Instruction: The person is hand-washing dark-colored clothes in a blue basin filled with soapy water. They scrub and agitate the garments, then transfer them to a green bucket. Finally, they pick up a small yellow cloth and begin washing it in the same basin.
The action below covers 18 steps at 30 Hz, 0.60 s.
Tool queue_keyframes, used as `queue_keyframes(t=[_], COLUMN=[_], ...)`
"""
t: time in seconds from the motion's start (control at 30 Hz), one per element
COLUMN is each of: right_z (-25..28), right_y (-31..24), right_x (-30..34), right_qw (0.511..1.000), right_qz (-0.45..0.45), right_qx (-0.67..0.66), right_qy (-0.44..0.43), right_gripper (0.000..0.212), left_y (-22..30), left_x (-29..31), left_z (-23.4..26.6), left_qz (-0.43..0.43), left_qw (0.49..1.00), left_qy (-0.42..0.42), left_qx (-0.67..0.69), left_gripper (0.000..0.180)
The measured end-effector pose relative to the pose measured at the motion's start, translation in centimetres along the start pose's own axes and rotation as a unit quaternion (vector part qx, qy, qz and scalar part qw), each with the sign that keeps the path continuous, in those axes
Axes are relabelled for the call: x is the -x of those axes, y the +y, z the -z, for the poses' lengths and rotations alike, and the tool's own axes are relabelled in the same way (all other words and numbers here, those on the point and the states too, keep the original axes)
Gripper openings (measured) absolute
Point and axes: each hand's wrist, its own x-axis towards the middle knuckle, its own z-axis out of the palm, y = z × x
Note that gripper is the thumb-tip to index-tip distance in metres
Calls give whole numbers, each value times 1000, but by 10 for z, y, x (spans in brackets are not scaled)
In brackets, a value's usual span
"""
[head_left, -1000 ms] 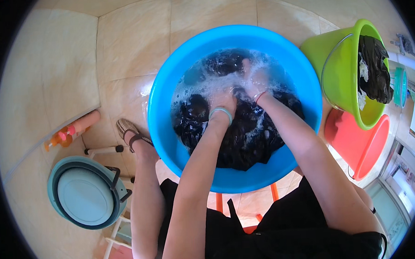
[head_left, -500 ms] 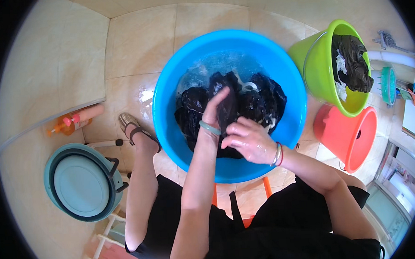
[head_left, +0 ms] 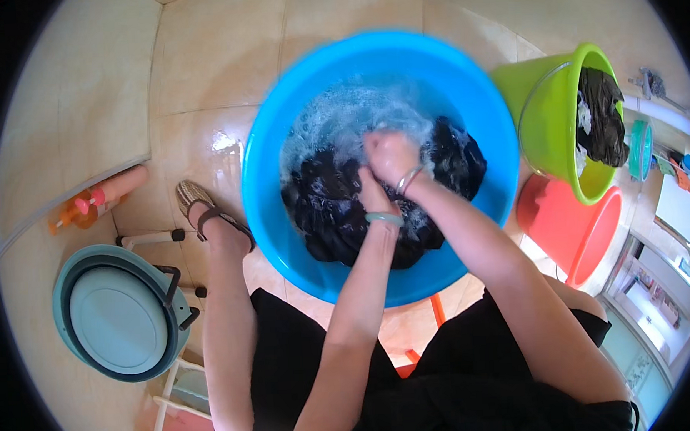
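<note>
A large blue basin (head_left: 266, 253) holds foamy water (head_left: 329, 112) and wet black cloth (head_left: 334, 235). Both my hands are down in it, close together near the middle. My right hand (head_left: 392, 156), a silver bangle at its wrist, is curled into a fist at the foam's edge, blurred by motion. What lies inside the fist is mostly hidden; black cloth touches it. Just below, my left hand (head_left: 373, 193), wearing a pale green bangle, is closed at the cloth with its thumb showing. Its other fingers are hidden by cloth and water.
Right of the basin stand a green bucket (head_left: 537, 115) with a dark bag in it and a red bucket (head_left: 561, 221). On the left are a grey-blue folding basin (head_left: 119, 322), pink and orange bottles (head_left: 102, 197), a white rack (head_left: 165, 408) and my sandalled foot (head_left: 214, 213).
Both hands have gone lower into the basin, and my right hand has moved up past the left. The lifted cloth is back down in the water, with more foam showing. The view has shifted slightly.
</note>
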Motion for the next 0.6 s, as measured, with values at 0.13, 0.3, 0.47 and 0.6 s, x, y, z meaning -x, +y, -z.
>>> queue_keyframes(t=[0.13,0.3,0.47,0.6], right_z=[3,18,18,-14], right_y=[-2,-18,-46,-25], right_x=[-25,51,111,39], right_qw=[996,983,986,988], right_qz=[37,148,91,124], right_qx=[74,62,-119,-41], right_qy=[38,95,76,82], right_gripper=[32,24,21,23], left_y=[11,40,36,21], left_x=[-8,10,-2,-16], left_z=[-4,-3,25,33], left_qz=[-19,61,13,-139], left_qw=[987,978,990,962], left_qy=[147,70,-73,-45], left_qx=[-69,-185,-121,-232], left_gripper=[49,71,58,39])
